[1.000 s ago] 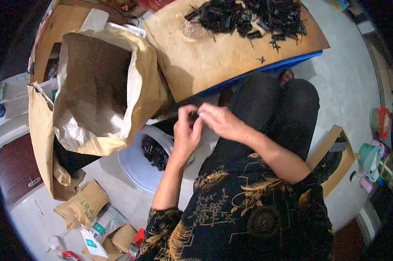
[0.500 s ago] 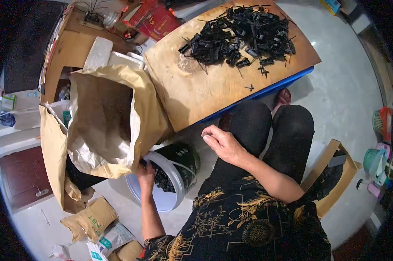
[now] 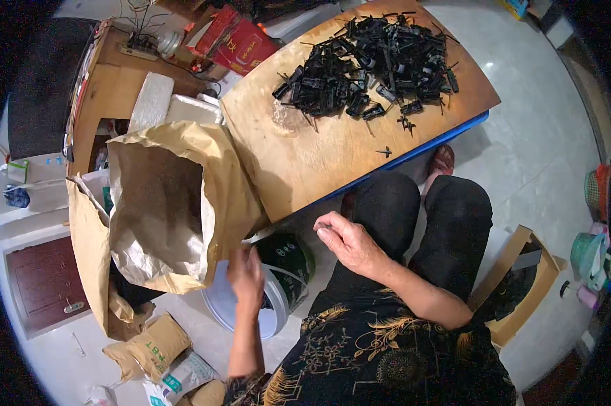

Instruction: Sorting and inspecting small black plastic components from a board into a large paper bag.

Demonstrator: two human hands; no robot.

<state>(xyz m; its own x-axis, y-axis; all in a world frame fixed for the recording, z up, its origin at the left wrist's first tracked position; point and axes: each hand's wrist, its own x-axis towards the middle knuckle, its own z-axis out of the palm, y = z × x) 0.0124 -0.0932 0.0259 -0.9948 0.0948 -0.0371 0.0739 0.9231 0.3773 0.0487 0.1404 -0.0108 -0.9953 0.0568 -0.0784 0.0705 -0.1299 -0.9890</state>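
My left hand, smeared by motion, is over the mouth of a white-rimmed dark green bucket; its fingers cannot be made out. Dark pieces inside the bucket are mostly hidden behind this hand. Just left of it stands a large brown paper sack, its top gaping and its pale lining showing. My right hand is held above my lap, fingers curled, with a small dark bit at the fingertips. On the wooden board ahead lies a heap of black plastic parts, with a small black cross-shaped piece near its front edge.
A cardboard box with black contents is at my right. Small filled bags lie on the floor at lower left. Behind the sack are white foam blocks and a red box. Baskets line the far right.
My left hand has moved right and up, away from the sack's edge and across the bucket's mouth. The right hand keeps its curled pose. The whole view has shifted slightly.
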